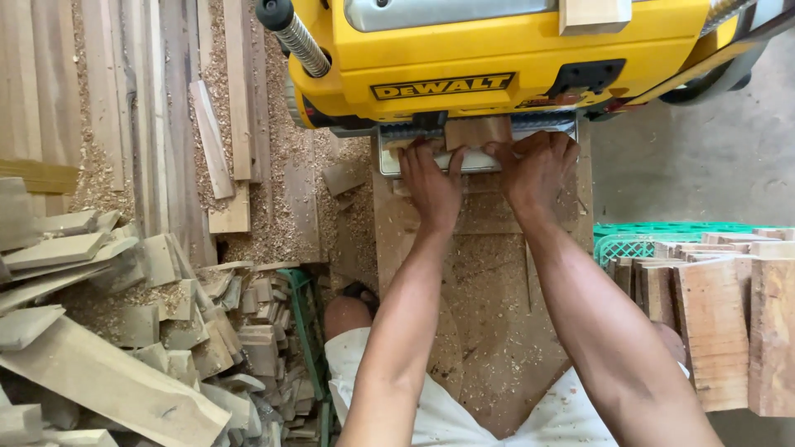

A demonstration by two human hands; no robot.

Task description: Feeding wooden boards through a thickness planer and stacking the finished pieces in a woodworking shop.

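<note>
Basically sawdusty floor (489,331) w/ offcuts pile (124,331); hands at yellow planer (497,58).

Woodworking shop: planer (497,58), sawdust (489,331), offcuts (124,331)

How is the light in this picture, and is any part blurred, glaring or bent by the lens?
Head view: soft, even daylight; the yellow planing machine carries only a faint sheen, no hard glare. Both hands, left and right, are sharp and cast a soft shadow on the sawdust-covered wooden board. The pile of pale wood offcuts stays in focus. The wide lens makes the forearms look large near the bottom edge.
</note>
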